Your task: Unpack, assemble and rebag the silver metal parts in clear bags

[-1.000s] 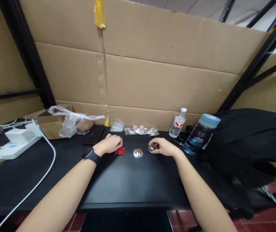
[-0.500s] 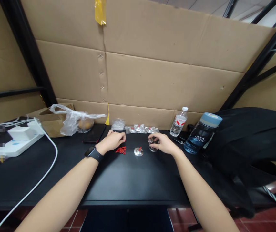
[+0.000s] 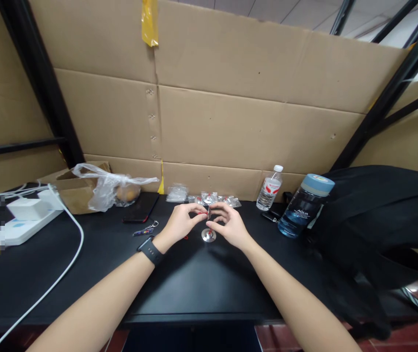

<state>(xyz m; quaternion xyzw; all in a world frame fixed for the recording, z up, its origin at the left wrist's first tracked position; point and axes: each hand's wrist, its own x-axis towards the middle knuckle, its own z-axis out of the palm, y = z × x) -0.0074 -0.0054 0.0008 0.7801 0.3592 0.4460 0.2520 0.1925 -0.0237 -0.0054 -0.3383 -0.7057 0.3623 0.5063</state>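
Note:
My left hand [image 3: 178,224] pinches a red cord [image 3: 203,213] at the middle of the black table. Facing it, my right hand [image 3: 231,226] grips a small shiny metal finger cymbal [image 3: 209,213] by its edge, seen nearly edge-on. Cord and cymbal meet between the two hands; whether the cord runs through the cymbal I cannot tell. Just below them another finger cymbal [image 3: 209,236] with a red cord on top lies on the table. My left hand mostly hides the loose red cords. Behind the hands lie several bagged cymbals [image 3: 209,198].
A stack of clear bags [image 3: 177,193] lies by the cardboard wall. To the left are a phone [image 3: 141,208], a keychain [image 3: 145,229], a plastic bag [image 3: 108,188] and a power strip [image 3: 21,229]. A water bottle [image 3: 269,188], blue-lidded bottle [image 3: 304,208] and black bag [image 3: 381,220] stand right.
My right hand has come left and carried a cymbal to the middle. My left hand has moved slightly right and now holds a red cord. The keychain has come into sight.

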